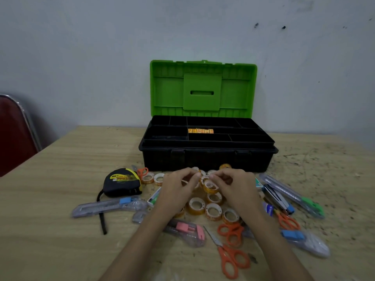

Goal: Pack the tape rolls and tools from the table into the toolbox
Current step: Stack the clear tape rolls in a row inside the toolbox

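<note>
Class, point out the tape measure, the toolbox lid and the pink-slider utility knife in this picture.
tape measure [121, 182]: head view, on its black and yellow case.
toolbox lid [203, 89]: head view, on the raised green centre panel.
pink-slider utility knife [187, 230]: head view, on the pink slider.

Your way to the toolbox open from above, green lid upright behind it, bare table far left, tape rolls, scissors and cutters crowding the near front

I see the toolbox open at the back of the surface, green lid upright, black tray holding a row of tape. Small clear tape rolls lie clustered before it, flanked by orange scissors, cutters and a tape measure.
</note>
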